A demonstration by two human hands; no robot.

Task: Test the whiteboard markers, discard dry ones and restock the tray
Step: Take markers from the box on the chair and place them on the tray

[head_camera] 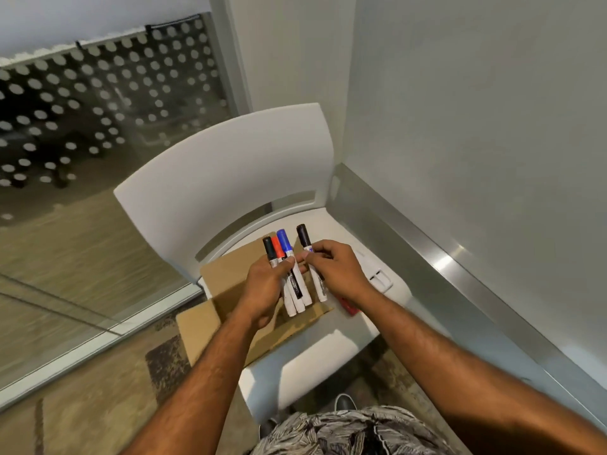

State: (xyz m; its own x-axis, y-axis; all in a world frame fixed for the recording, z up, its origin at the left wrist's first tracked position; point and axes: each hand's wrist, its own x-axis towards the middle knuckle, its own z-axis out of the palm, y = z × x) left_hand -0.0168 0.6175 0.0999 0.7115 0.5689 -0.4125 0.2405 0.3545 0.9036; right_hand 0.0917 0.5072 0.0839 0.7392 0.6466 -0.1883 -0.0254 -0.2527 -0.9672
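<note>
My left hand (266, 287) grips a bundle of three white-barrelled markers (297, 292), capped black, red and blue, caps pointing away from me. My right hand (338, 270) pinches a fourth marker (318, 284) with a dark cap just to the right of the bundle, almost touching it. Both hands hover over an open cardboard box (226, 280) that sits on a white chair (230, 178). A red object (348, 307) lies on the seat under my right wrist, mostly hidden.
A white plastic piece (379, 277) lies on the seat at the right. A white wall with a metal skirting (460, 257) runs close on the right. A glass partition with a dot pattern (82, 126) stands at the left. Patterned carpet covers the floor.
</note>
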